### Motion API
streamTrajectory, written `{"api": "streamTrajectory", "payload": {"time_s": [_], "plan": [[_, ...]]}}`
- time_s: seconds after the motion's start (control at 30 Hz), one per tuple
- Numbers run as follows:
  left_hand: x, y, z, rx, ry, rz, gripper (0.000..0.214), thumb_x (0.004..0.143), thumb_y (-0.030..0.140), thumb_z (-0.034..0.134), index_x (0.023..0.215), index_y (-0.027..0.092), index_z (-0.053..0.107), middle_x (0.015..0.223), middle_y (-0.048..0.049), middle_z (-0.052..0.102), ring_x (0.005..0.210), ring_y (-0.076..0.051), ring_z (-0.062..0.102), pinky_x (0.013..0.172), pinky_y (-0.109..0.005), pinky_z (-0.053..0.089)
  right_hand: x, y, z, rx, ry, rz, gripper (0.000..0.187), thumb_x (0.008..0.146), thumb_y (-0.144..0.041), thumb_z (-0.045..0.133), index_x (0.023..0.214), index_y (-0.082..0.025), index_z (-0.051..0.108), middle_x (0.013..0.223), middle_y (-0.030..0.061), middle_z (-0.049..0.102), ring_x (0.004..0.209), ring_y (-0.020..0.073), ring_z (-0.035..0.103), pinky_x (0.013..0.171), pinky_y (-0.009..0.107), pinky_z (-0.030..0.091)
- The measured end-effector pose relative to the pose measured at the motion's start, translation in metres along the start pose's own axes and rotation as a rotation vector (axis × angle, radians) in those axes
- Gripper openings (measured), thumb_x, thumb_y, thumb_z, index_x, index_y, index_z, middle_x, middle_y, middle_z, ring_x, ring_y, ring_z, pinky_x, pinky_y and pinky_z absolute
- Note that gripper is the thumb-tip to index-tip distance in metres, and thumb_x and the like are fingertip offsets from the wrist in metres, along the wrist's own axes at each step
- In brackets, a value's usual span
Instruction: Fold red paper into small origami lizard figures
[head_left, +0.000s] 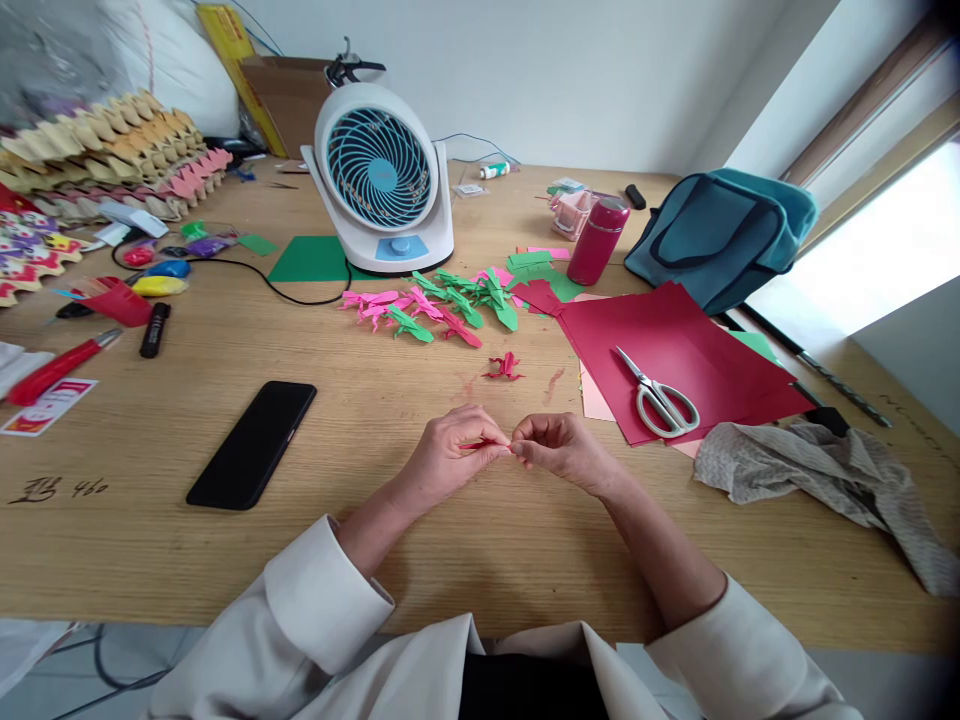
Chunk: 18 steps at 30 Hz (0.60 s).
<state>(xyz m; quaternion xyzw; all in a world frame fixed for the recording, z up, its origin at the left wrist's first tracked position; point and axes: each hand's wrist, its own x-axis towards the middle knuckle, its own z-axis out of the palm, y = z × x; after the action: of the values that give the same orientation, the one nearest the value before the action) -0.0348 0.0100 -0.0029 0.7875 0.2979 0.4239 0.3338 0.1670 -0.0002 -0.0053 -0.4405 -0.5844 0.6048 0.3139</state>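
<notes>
A small folded piece of red paper (474, 446) is pinched between the thumb and fingers of my left hand (450, 448). My right hand (559, 445) closes its thumb and forefinger on the paper's right end, so the fingertips of both hands nearly meet. Most of the paper is hidden by my fingers. Just beyond my hands, a red folded paper figure (505, 367) with thin legs rests on the table. Farther back lies a cluster of pink, green and red folded paper figures (442, 303).
White-handled scissors (660, 400) lie on red paper sheets (675, 340) at right, beside a crumpled cloth (795, 465). A black phone (253, 445) lies at left. Behind stand a fan (382, 175), a red bottle (598, 240) and a teal bag (720, 235).
</notes>
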Motion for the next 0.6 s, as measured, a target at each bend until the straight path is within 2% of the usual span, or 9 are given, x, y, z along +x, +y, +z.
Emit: {"api": "streamTrajectory", "payload": {"time_s": [0.3,0.43,0.6], "plan": [[0.0,-0.0005,0.0016,-0.054,0.014,-0.044,0.008,0.083,0.015,0.068,0.076,0.016,0.068,0.075,-0.0034,0.066,0.073,-0.013,0.061,0.074,-0.027,0.048,0.0013,-0.0026,0.0043,0.094,0.028,0.008,0.033,0.069,-0.045,0.078,0.074,-0.016,0.064,0.061,-0.0021,0.059,0.057,0.01,0.049,0.055,0.024,0.035],[0.0022,0.0034,0.0,-0.034,0.034,-0.053,0.008,0.084,0.013,0.066,0.076,0.016,0.066,0.075,-0.003,0.066,0.073,-0.013,0.061,0.071,-0.025,0.047,0.0016,-0.0034,0.0045,0.105,0.004,0.0,0.033,0.074,-0.047,0.074,0.077,-0.016,0.065,0.065,-0.0009,0.059,0.061,0.0115,0.052,0.06,0.026,0.038],[0.0013,0.0007,0.0011,-0.034,0.04,-0.044,0.006,0.084,0.014,0.066,0.08,0.017,0.069,0.078,-0.0031,0.066,0.075,-0.013,0.062,0.071,-0.025,0.048,0.0007,-0.0003,0.0044,0.049,0.003,-0.029,0.032,0.08,-0.048,0.069,0.078,-0.017,0.063,0.064,-0.0018,0.056,0.06,0.011,0.046,0.058,0.026,0.034]]}}
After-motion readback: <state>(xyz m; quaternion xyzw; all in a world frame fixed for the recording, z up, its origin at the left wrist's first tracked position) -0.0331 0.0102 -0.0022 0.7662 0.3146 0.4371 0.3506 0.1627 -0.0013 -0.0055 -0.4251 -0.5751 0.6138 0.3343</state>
